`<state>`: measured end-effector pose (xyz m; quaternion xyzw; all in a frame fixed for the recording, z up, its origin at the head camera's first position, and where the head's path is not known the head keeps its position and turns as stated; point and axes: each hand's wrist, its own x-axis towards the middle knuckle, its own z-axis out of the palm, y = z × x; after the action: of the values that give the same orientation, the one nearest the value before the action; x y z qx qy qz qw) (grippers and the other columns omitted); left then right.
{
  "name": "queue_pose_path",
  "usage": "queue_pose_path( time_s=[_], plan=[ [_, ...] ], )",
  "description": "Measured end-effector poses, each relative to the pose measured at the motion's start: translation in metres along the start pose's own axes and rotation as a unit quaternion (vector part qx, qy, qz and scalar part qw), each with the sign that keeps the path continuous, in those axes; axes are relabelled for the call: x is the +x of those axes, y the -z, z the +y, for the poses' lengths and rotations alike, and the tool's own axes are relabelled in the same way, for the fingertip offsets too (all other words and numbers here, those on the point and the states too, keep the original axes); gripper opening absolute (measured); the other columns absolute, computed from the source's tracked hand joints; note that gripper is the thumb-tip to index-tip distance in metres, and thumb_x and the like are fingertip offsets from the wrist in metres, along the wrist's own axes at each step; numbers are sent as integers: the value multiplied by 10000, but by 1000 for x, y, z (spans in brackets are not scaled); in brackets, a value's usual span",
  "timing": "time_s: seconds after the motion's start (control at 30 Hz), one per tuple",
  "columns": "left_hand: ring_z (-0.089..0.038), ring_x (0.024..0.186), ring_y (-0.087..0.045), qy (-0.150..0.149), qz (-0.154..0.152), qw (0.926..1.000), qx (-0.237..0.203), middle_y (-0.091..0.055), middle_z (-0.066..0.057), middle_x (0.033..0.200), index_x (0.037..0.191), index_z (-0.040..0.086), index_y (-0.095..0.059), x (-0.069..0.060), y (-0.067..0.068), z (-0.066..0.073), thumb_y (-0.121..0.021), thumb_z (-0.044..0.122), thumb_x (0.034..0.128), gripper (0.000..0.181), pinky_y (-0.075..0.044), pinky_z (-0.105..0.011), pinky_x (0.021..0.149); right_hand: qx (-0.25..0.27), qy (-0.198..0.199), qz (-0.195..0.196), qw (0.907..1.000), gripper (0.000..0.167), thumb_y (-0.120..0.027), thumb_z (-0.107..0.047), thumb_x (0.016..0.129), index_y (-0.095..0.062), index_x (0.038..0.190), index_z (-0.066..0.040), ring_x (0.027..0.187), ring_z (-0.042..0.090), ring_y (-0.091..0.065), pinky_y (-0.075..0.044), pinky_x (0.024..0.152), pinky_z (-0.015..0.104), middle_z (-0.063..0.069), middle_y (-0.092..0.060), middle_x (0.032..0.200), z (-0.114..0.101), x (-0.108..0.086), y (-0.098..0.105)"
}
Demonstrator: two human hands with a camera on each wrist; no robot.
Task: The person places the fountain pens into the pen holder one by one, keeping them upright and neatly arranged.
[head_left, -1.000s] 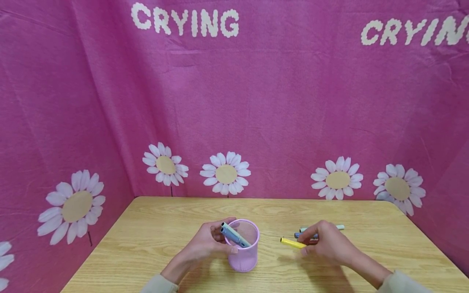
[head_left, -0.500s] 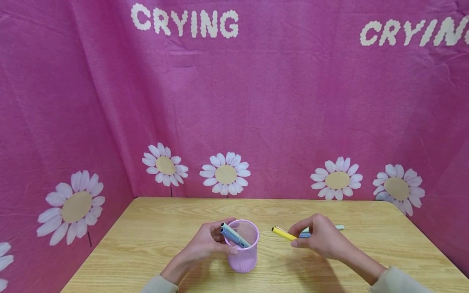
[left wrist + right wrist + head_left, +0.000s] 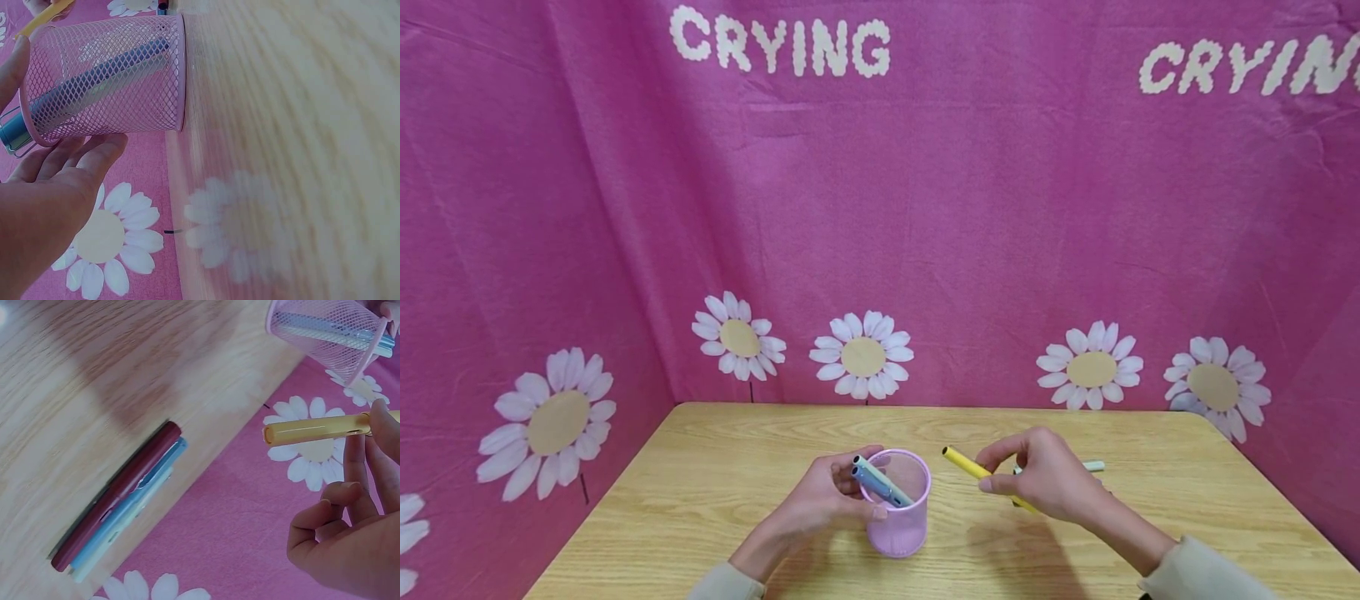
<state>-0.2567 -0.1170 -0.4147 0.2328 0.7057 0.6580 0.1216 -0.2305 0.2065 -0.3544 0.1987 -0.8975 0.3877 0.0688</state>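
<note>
A pink mesh pen cup (image 3: 898, 533) stands upright on the table, and my left hand (image 3: 816, 504) holds it near the rim, thumb on one side and fingers on the other. Inside, a blue pen (image 3: 94, 81) and a pale green pen (image 3: 331, 337) lean toward that hand. My right hand (image 3: 1048, 479) pinches a yellow pen (image 3: 964, 462) between thumb and fingers above the table, right of the cup and apart from it. Below the right hand a maroon pen (image 3: 119, 494), a blue pen (image 3: 134, 499) and a pale green pen (image 3: 119, 532) lie side by side, mostly hidden in the head view.
The wooden table (image 3: 760, 442) has rounded far corners. Behind it and to both sides hangs a pink cloth (image 3: 970, 233) printed with white daisies and lettering.
My right hand has lifted the yellow pen off the table and moved it up and left, tilting its end upward. The left hand and pen cup have stayed put.
</note>
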Motion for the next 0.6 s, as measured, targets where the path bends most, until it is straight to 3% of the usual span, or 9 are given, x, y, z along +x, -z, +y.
queue_pose_path(
  time_s=[0.2, 0.33, 0.43, 0.6],
  plan=[
    [-211, 1004, -659, -32, -14, 10000, 36, -696, -214, 1300, 1524, -74, -487, 1, 0, 0, -874, -12, 819, 807, -541, -245, 877, 180, -48, 72, 9998, 166, -925, -132, 793, -845, 924, -195, 617, 110, -389, -344, 526, 264, -99, -712, 784, -8, 3, -1],
    [-218, 1007, -667, -53, -22, 10000, 20, -724, -190, 1233, 1525, -86, -475, 1, 0, -1, -881, -6, 812, 825, -547, -253, 885, 519, -273, 69, 9983, 159, -919, -130, 806, -844, 940, -171, 565, 117, -425, -434, 448, 249, -22, -670, 761, -15, 6, -3],
    [-220, 1016, -672, -77, -65, 9999, -88, -728, -192, 1207, 1532, -106, -445, 1, 0, -2, -875, -19, 806, 849, -555, -268, 896, 762, -460, 60, 9960, 174, -916, -134, 816, -842, 972, -152, 519, 137, -457, -484, 398, 304, 20, -585, 712, -19, 8, -4],
    [-209, 1026, -677, -132, -135, 9996, -209, -724, -202, 1204, 1537, -124, -418, 1, 0, -3, -859, -48, 799, 862, -561, -280, 908, 813, -481, 116, 9955, 207, -923, -159, 814, -846, 1006, -151, 487, 118, -409, -417, 370, 280, 30, -551, 676, -26, 11, -4]
  ],
)
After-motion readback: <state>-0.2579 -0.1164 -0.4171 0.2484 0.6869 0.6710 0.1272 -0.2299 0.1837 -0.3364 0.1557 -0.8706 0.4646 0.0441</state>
